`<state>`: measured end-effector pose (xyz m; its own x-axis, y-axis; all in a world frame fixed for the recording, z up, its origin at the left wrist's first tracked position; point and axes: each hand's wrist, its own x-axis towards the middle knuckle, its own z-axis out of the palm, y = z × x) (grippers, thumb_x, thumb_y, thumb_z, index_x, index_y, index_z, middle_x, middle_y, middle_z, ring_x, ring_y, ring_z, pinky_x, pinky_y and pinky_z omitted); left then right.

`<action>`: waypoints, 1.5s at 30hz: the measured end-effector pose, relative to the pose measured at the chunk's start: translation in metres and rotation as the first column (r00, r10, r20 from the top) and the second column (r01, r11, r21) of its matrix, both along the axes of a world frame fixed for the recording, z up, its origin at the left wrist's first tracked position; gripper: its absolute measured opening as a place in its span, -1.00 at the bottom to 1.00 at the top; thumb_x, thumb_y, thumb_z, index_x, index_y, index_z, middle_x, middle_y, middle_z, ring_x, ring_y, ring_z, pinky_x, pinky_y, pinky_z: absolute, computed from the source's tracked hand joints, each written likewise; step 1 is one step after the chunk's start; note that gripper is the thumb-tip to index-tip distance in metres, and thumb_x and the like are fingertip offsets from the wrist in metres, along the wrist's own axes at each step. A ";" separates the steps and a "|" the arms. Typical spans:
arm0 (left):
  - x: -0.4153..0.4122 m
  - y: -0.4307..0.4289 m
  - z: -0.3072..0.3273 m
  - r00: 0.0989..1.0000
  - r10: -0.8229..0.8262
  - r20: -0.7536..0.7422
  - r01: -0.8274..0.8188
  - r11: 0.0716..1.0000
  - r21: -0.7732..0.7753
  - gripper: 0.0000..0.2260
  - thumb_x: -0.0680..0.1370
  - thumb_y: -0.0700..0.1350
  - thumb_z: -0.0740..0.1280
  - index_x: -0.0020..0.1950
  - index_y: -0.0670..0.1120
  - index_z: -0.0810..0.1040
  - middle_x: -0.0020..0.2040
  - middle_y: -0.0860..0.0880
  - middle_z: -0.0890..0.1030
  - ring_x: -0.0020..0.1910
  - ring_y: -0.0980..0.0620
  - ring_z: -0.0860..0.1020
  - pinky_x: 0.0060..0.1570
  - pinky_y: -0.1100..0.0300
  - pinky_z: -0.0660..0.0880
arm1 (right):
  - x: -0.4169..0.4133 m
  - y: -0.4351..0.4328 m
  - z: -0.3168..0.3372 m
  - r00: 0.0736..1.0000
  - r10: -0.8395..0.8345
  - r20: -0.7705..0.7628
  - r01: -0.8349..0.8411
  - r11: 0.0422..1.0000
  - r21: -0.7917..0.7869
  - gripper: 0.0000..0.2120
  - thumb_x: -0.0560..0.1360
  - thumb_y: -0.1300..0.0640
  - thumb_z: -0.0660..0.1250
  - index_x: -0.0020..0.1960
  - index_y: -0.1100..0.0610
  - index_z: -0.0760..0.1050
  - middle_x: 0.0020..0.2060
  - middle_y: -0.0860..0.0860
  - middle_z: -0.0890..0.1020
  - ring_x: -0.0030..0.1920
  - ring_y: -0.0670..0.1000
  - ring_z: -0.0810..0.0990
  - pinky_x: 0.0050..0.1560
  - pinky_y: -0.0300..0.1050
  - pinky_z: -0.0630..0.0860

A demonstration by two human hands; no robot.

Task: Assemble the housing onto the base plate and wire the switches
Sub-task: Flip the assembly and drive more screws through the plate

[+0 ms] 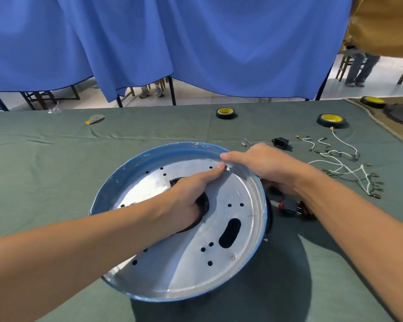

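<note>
A round silver base plate (221,270) with a blue rim lies tilted on a black housing that shows only at its right edge (269,219). My left hand (191,194) reaches across the plate, its fingers going down into the large centre hole and its forefinger tip touching a small screw (226,168) near the far rim. My right hand (263,163) grips the plate's far right rim, thumb on top, fingers hidden below. A red and black switch (293,206) lies on the cloth under my right forearm. White wires (344,168) with terminals lie to the right.
A black power socket (280,142) and small screws (247,142) lie behind my right hand. Two black tape rolls with yellow cores (225,113) (332,120) stand further back, a third (372,102) at the far right. Blue curtains hang behind the green-clothed table (56,159).
</note>
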<state>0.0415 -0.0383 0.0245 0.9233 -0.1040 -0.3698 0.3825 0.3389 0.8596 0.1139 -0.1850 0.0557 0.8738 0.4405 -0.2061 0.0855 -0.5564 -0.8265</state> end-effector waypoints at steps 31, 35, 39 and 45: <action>-0.009 0.004 0.011 0.986 0.139 0.094 -0.140 0.990 0.003 -0.78 0.57 0.02 0.32 0.03 -0.02 0.72 0.23 0.14 0.61 0.42 0.21 0.35 0.40 0.14 0.17 | -0.012 0.005 -0.030 0.659 0.144 -0.738 0.337 0.821 0.461 -0.75 0.55 0.30 0.26 0.20 0.33 0.50 -0.02 0.24 0.61 -0.05 0.15 0.61 0.10 0.11 0.58; -0.010 0.005 0.011 0.988 0.133 0.078 -0.136 0.990 0.040 -0.76 0.58 0.01 0.32 0.15 -0.06 0.66 0.19 0.12 0.64 0.40 0.19 0.39 0.48 0.06 0.08 | -0.008 0.001 -0.033 0.603 0.075 -0.794 0.419 0.818 0.395 -0.68 0.54 0.32 0.24 0.28 0.35 0.46 0.08 0.22 0.60 0.06 0.14 0.59 0.19 0.09 0.54; -0.012 0.003 0.013 0.988 0.141 0.059 -0.145 0.987 0.065 -0.76 0.55 0.02 0.34 0.12 -0.06 0.67 0.19 0.12 0.65 0.39 0.18 0.40 0.52 0.04 0.06 | -0.010 0.003 -0.034 0.576 0.050 -0.816 0.461 0.805 0.375 -0.79 0.53 0.34 0.18 0.12 0.30 0.50 -0.14 0.19 0.60 -0.14 0.13 0.62 0.04 0.09 0.59; -0.016 0.001 0.019 0.988 0.143 0.054 -0.147 0.986 0.082 -0.75 0.60 0.00 0.31 0.16 -0.08 0.65 0.18 0.06 0.66 0.41 0.09 0.42 0.53 -0.04 0.08 | -0.012 0.007 -0.033 0.595 0.004 -0.804 0.495 0.786 0.370 -0.84 0.50 0.36 0.19 -0.20 0.26 0.49 -0.39 0.14 0.56 -0.43 0.09 0.57 -0.31 -0.02 0.58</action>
<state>0.0252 -0.0371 0.0432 0.9430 0.0622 -0.3269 0.2927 0.3122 0.9038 0.1022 -0.1784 0.0227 0.6071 0.4770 -0.6356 -0.7481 0.0735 -0.6594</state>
